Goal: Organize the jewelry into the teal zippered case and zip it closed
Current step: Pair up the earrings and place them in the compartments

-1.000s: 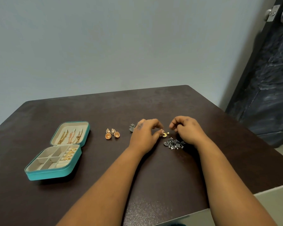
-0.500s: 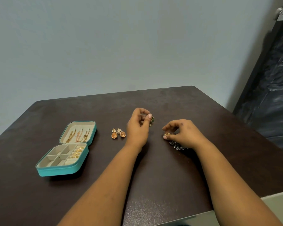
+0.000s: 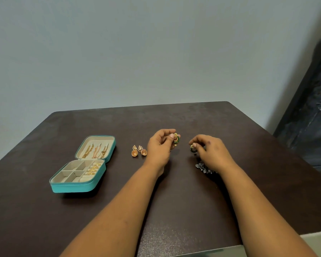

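Head: teal case open; chains in lid, rings in base.

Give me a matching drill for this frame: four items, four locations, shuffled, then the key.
Items
1. green-and-gold earring
2. pair of orange-gold earrings
3. gold chains
4. dark silver jewelry pile

Places
A. on the table, partly under the right wrist
B. pinched in the left hand
C. in the lid of the teal case
D. on the table between the case and the left hand

Pairs: 1-B, 2-D, 3-C, 4-A
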